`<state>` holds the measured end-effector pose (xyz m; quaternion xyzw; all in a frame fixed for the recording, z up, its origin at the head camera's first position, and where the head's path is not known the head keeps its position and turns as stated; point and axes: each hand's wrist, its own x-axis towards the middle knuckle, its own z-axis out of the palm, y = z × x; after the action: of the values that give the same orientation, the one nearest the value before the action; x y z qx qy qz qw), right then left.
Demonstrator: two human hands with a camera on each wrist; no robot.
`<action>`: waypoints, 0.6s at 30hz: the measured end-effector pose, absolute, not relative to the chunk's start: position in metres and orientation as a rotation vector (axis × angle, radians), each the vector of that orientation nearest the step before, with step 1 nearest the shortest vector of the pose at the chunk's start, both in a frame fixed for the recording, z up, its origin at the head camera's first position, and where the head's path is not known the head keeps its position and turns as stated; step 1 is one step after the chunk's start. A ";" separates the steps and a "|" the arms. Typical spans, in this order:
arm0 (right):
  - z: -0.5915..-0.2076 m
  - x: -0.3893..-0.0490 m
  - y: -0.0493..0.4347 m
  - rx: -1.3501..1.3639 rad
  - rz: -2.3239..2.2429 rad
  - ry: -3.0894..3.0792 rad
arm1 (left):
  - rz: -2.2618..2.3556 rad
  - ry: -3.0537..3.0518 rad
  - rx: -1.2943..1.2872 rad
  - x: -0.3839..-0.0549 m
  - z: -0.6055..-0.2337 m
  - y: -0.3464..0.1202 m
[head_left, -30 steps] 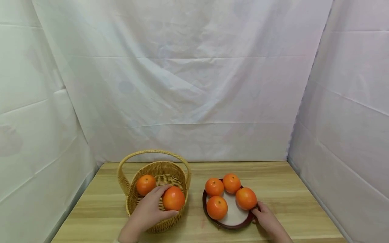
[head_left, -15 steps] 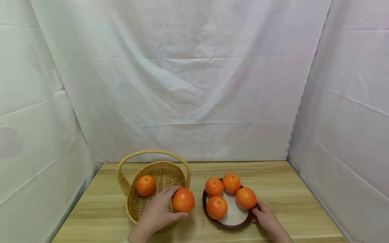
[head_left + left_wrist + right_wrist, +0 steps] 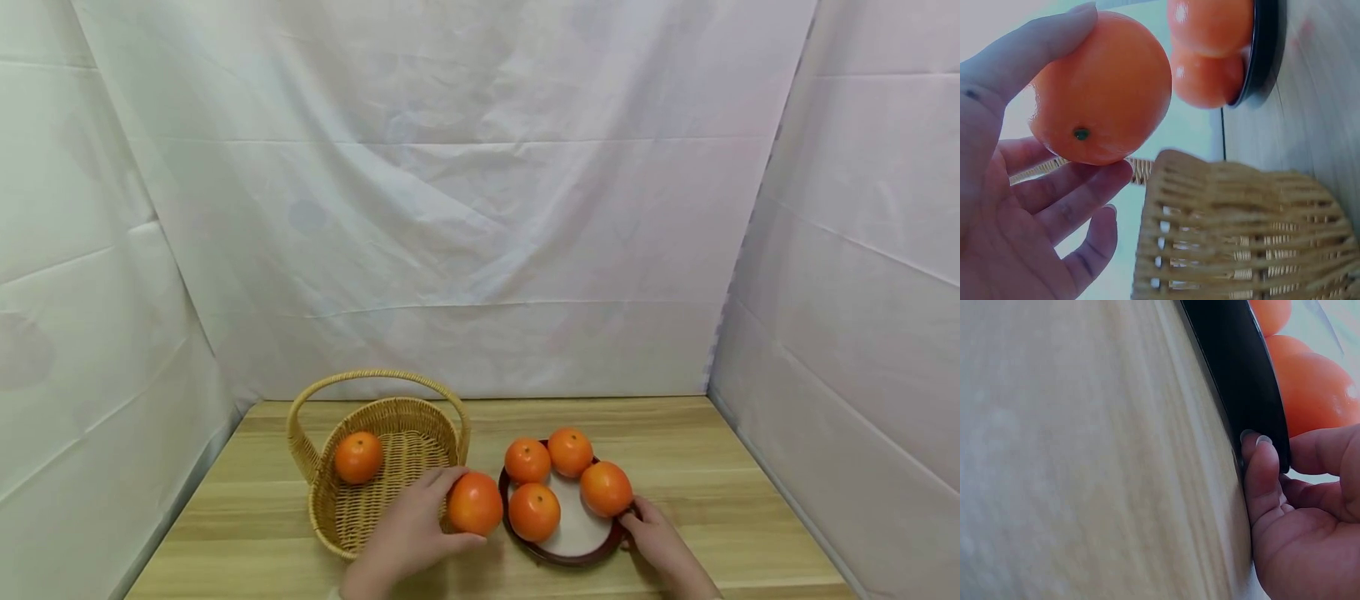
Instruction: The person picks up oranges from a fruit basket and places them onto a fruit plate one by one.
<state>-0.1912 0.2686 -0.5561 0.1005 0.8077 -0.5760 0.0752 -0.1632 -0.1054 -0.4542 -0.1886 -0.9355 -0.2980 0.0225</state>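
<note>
My left hand (image 3: 415, 523) pinches an orange (image 3: 476, 503) between thumb and fingers, held between the wicker basket and the plate. In the left wrist view this orange (image 3: 1105, 87) shows a small green stem mark. One orange (image 3: 358, 457) lies in the wicker basket (image 3: 324, 521). My right hand (image 3: 656, 533) grips the right edge of a dark-rimmed plate (image 3: 573, 560) with a pale middle. Several oranges sit on it, the nearest one (image 3: 534, 512) at its left side. In the right wrist view, fingers and thumb clasp the plate's dark rim (image 3: 1241, 369).
The basket's tall arched handle (image 3: 378, 374) rises over its opening. Beneath everything lies a wood-grain table (image 3: 697, 467). White cloth (image 3: 480, 208) hangs behind the table, with more at both sides.
My left hand has carried its orange rightward from over the basket, past the basket's right rim, toward the plate. The right hand has stayed at the plate's edge.
</note>
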 end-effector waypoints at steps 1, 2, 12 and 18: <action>-0.556 -0.191 0.268 0.308 -1.729 2.421 | -0.929 -2.901 -0.587 -0.163 -0.455 -0.103; -0.555 -0.191 0.268 0.307 -1.731 2.421 | -0.933 -2.904 -0.593 -0.163 -0.455 -0.101; -0.554 -0.191 0.268 0.328 -1.740 2.407 | -0.830 -2.852 -0.739 -0.162 -0.459 -0.078; -0.553 -0.192 0.268 0.335 -1.722 2.391 | -0.789 -2.826 -0.793 -0.161 -0.459 -0.067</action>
<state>-0.1922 0.2679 -0.5527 0.1126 0.8032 -0.5783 0.0878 -0.1612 -0.0672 -0.4589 -0.2605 -0.9286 -0.2591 0.0513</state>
